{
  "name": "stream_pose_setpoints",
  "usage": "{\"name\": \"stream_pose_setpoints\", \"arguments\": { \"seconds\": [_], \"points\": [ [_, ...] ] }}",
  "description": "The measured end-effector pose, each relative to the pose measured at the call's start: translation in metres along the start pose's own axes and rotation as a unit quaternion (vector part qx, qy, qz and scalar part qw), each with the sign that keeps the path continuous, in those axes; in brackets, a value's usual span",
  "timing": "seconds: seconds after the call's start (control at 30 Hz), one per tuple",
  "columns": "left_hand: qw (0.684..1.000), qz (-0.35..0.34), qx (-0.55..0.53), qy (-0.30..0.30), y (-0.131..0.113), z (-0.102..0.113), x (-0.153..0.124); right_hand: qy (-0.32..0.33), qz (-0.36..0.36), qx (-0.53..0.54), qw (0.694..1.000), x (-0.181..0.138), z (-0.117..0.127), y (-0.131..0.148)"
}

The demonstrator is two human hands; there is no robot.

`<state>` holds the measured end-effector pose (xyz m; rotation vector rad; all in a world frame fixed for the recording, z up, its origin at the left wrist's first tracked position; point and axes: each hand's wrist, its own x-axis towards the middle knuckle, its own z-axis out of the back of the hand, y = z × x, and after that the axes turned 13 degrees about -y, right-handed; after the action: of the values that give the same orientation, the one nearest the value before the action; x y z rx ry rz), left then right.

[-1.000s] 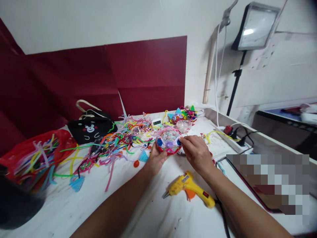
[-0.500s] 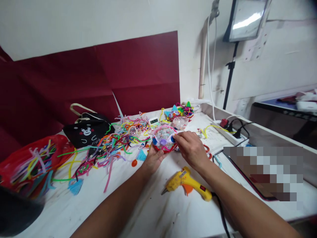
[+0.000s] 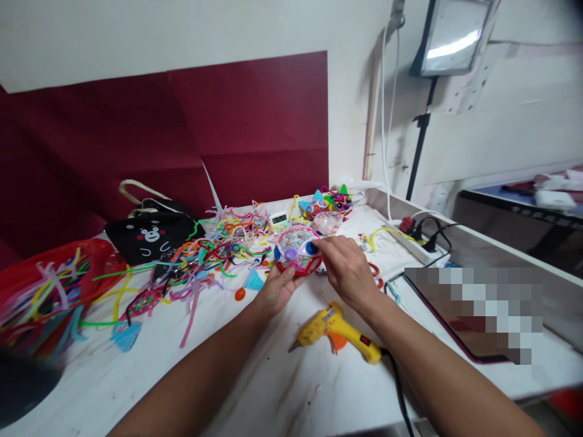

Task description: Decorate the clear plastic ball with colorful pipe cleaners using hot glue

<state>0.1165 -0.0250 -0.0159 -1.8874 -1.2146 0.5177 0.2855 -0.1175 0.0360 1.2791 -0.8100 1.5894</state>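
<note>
My left hand (image 3: 276, 287) cups from below a round clear ball decorated with coloured pipe cleaners (image 3: 296, 249), with blue and purple pieces on its front. My right hand (image 3: 344, 270) is closed in a pinch at the ball's right side, its fingertips on a blue piece. Both hands hold the ball just above the white table (image 3: 282, 388). A yellow glue gun (image 3: 334, 331) lies on the table right below my hands, its black cord running toward me.
A heap of loose pipe cleaners (image 3: 200, 258) lies left of the ball, with a red bag (image 3: 54, 285) of more at far left. A black bear bag (image 3: 150, 233), a small timer (image 3: 278, 218), finished ornaments (image 3: 330, 203), a power strip (image 3: 419, 246) and a lamp (image 3: 450, 36) stand around.
The view has shifted a little, so everything sits slightly lower left. The ball has turned in my hands and my right fingers have moved up onto its right front.
</note>
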Motion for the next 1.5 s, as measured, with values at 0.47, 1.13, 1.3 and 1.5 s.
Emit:
{"name": "stream_pose_setpoints", "arguments": {
  "seconds": [0.47, 1.13, 1.3, 1.5],
  "points": [
    [0.999, -0.016, -0.026, -0.012, -0.001, 0.003, 0.003, -0.041, -0.234, 0.161, 0.958, -0.005, -0.010, -0.013],
    [0.995, -0.089, 0.014, -0.053, -0.001, -0.017, -0.010, 0.108, -0.417, 0.265, 0.863, -0.032, -0.037, -0.029],
    [0.994, -0.095, 0.011, -0.057, -0.002, -0.019, -0.010, 0.122, -0.420, 0.301, 0.848, -0.027, -0.033, -0.025],
    [0.994, -0.095, 0.004, -0.056, 0.000, -0.019, -0.009, 0.132, -0.423, 0.314, 0.840, -0.023, -0.029, -0.021]
  ]
}}
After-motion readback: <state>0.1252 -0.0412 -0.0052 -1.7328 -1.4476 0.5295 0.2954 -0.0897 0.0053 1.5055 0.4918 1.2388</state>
